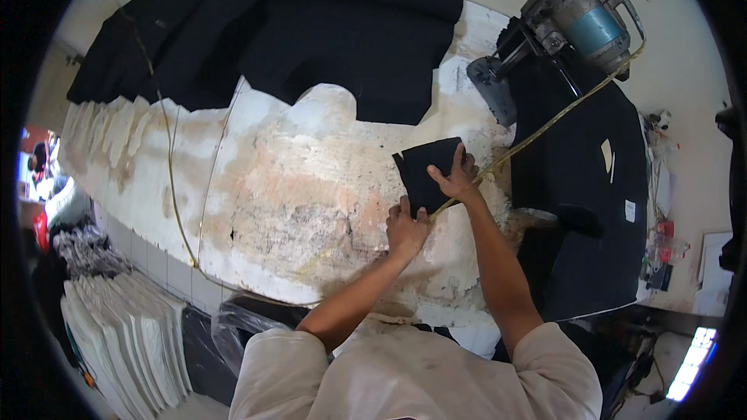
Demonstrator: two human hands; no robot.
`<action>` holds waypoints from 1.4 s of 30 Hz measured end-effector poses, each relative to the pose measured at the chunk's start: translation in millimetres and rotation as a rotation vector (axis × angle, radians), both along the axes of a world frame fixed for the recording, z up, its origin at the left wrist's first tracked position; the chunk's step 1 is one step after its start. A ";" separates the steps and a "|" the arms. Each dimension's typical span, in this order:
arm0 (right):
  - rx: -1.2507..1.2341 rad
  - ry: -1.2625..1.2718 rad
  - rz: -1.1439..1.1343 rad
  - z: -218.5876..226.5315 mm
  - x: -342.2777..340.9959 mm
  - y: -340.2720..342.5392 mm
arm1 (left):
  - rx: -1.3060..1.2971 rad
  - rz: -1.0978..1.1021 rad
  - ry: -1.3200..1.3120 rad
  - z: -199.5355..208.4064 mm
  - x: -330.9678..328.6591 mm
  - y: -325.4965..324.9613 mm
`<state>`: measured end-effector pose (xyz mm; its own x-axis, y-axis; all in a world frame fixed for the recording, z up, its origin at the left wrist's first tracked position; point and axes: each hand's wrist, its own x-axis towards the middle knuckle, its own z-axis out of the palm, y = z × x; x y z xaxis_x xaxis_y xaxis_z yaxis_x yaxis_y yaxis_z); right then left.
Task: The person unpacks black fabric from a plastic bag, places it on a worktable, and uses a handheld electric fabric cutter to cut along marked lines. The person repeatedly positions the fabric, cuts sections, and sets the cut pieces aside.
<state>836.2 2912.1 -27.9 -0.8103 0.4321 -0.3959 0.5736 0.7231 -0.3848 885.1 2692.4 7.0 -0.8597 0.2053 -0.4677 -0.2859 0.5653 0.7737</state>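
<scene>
A small black cloth piece [420, 173], roughly four-sided with a notch at its upper left corner, is between my hands over the worn white table. My right hand [457, 176] grips its right edge, thumb across the top face and the other fingers curled at the far side. At the near edge, my left hand [407, 227] is closed on the lower border, its fingertips partly hidden by the cloth. A yellowish cable [537, 134] runs past the right hand and behind the cloth.
Layered black fabric [350, 39] covers the table's far side; more black fabric [595, 171] lies at right. A motor-driven cloth cutter [580, 27] stands at the far right, trailing its cable. Another cord [173, 187] crosses the left side. White bundles [124, 334] hang at lower left.
</scene>
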 end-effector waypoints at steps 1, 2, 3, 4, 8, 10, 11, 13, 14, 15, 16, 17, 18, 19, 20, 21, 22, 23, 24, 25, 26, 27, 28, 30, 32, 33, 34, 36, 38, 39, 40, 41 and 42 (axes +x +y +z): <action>-0.024 -0.032 -0.018 4.3 -4.3 -10.7 | -0.097 0.000 0.066 3.4 18.7 -6.6; -0.043 -0.086 -0.032 7.4 -9.7 -23.4 | -0.132 -0.059 0.150 3.6 36.7 -20.4; -0.066 -0.113 -0.041 11.1 -12.5 -35.5 | -0.036 -0.120 0.140 1.2 54.0 -34.9; -0.080 -0.128 -0.045 14.5 -11.3 -47.0 | 0.047 -0.196 0.131 -2.2 72.4 -51.9; 0.090 -0.259 0.006 27.1 -9.2 -79.7 | 0.073 -0.473 0.075 0.9 80.2 -118.7; 0.121 -0.216 -0.033 30.7 -8.9 -87.0 | -0.074 -0.327 0.189 25.4 30.0 -148.2; 0.145 -0.200 -0.057 31.7 -8.0 -88.6 | -0.101 -0.180 0.296 41.5 2.5 -158.3; 0.113 -0.152 -0.098 33.2 -6.7 -88.5 | -0.626 -0.049 0.545 79.4 -63.8 -180.1; 0.135 -0.156 -0.110 34.0 -2.4 -85.3 | -0.769 0.101 0.757 84.0 -61.2 -170.4; 0.131 -0.164 -0.111 34.9 0.0 -82.6 | -0.931 0.298 1.037 85.9 -62.2 -158.1; 0.145 -0.180 -0.104 36.4 2.6 -79.2 | -0.740 0.229 0.929 83.1 -51.3 -146.8; 0.158 -0.160 -0.073 37.9 5.9 -76.4 | -0.542 0.175 0.985 71.8 -27.4 -129.8; 0.171 -0.173 -0.040 40.2 8.8 -75.2 | -0.413 0.142 0.807 56.4 2.7 -113.0; 0.201 -0.182 -0.013 42.8 12.8 -75.1 | -0.286 0.112 0.752 37.7 35.8 -95.7; 0.199 -0.163 -0.022 44.9 19.1 -78.6 | -0.037 0.105 0.632 18.4 62.7 -81.2; 0.183 -0.181 -0.027 47.1 25.3 -84.3 | 0.167 0.189 0.412 -0.9 81.1 -66.6; 0.179 -0.183 -0.027 47.6 38.1 -91.9 | 0.268 0.309 0.220 -19.6 98.6 -52.6; 0.174 -0.198 -0.023 47.4 53.1 -102.4 | 0.342 0.404 0.144 -34.9 113.8 -40.2; 0.170 -0.210 -0.024 46.9 71.7 -113.4 | 0.383 0.457 0.152 -46.9 124.7 -33.7; 0.179 -0.217 -0.011 45.7 91.7 -125.5 | 0.304 0.456 0.194 -55.7 133.8 -31.2; 0.191 -0.215 0.002 43.0 112.6 -140.7 | 0.404 0.503 0.195 -61.4 140.9 -31.2; 0.195 -0.236 0.030 41.0 131.5 -154.4 | 0.440 0.525 0.118 -63.6 148.5 -34.4; 0.176 -0.219 0.054 38.4 150.6 -170.2 | 0.429 0.530 0.133 -63.1 156.3 -42.0; 0.165 -0.230 0.080 33.8 178.1 -203.8 | 0.250 0.588 0.068 -56.5 177.0 -64.1; 0.179 -0.244 0.083 31.0 193.7 -240.5 | 0.291 0.664 0.017 -47.0 196.4 -98.9; 0.181 -0.248 0.112 29.5 198.4 -261.4 | 0.303 0.690 0.023 -42.0 204.2 -117.6; 0.194 -0.239 0.136 28.5 202.1 -282.1 | 0.244 0.745 0.142 -37.6 210.5 -135.5; 0.227 -0.218 0.171 28.0 202.5 -325.9 | 0.301 0.765 0.040 -32.0 217.5 -176.2; 0.176 -0.143 0.219 27.9 199.0 -370.6 | 0.340 0.823 0.063 -31.5 217.5 -216.5; 0.156 -0.131 0.262 26.9 200.0 -394.3 | 0.095 0.858 0.170 -31.5 216.1 -233.5; 0.165 -0.106 0.364 25.8 203.5 -415.6 | 0.173 0.934 0.156 -32.0 222.7 -252.8; 0.187 -0.097 0.481 23.4 209.5 -437.0 | 0.270 0.985 0.042 -32.8 230.2 -276.0; 0.160 -0.084 0.538 17.6 219.4 -464.2 | 0.381 1.076 0.085 -33.0 242.6 -300.0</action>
